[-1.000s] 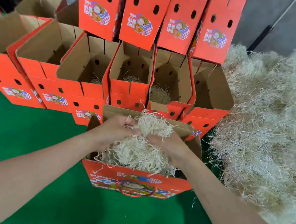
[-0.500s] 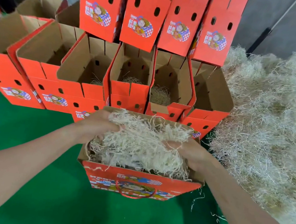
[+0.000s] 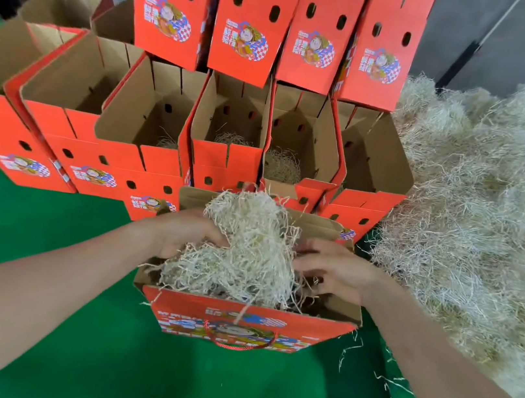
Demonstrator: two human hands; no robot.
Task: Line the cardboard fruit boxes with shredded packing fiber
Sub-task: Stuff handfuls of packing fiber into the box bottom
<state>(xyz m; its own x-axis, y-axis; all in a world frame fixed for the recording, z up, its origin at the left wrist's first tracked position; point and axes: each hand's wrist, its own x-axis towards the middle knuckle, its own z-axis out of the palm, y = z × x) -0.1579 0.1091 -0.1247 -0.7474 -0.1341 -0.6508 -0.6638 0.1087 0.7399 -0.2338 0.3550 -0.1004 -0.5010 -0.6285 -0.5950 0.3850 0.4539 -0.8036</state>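
Gripping fiber clump [image 3: 246, 251] in left hand [image 3: 188, 232] | right hand [image 3: 335, 271] released, touching it | over front box [image 3: 246, 322]

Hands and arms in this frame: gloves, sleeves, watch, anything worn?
Nothing worn shows. The left hand and right hand are bare: no gloves or rings visible. The left forearm and right forearm are bare to the frame edge: no sleeves, watch or bands.

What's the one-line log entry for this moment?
phase: lining front box | left hand: grips fiber clump | right hand: touches it, fingers relaxed | fiber pile: at right
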